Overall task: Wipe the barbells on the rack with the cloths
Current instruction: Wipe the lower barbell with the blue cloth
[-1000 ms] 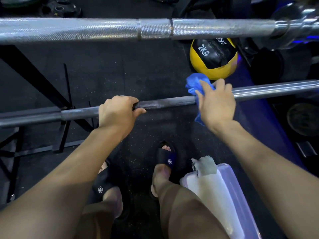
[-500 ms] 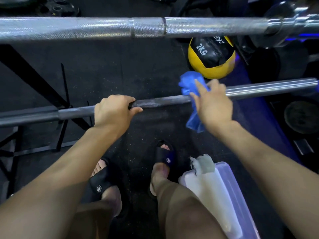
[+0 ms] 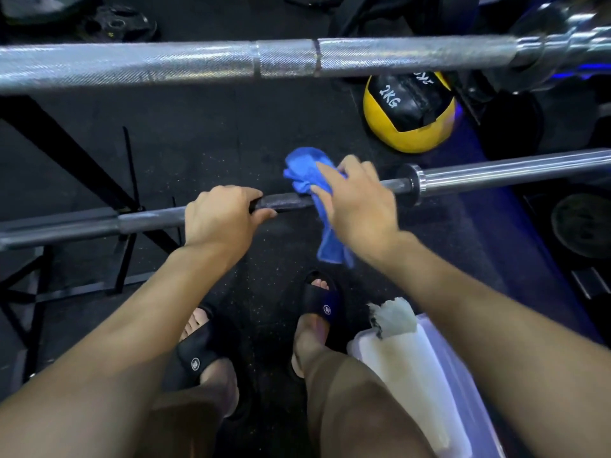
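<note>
A dark lower barbell point(image 3: 148, 219) runs across the middle of the view, its shiny sleeve point(image 3: 512, 170) to the right past a collar. My left hand point(image 3: 221, 219) grips its shaft from above. Just to the right, my right hand point(image 3: 357, 203) wraps a blue cloth point(image 3: 307, 170) over the shaft; the cloth's tail hangs below the bar. A second, knurled silver barbell point(image 3: 165, 64) lies higher and farther away, untouched.
A yellow and black 2 kg ball point(image 3: 410, 127) sits on the black rubber floor behind the bars. A clear plastic bin point(image 3: 463, 391) with a pale cloth point(image 3: 393, 317) stands by my right leg. Black rack legs point(image 3: 66, 166) stand left; weight plates point(image 3: 585, 226) lie right.
My right hand slid the blue cloth leftward along the lower bar, toward my left hand, baring the collar. My left hand kept its grip.
</note>
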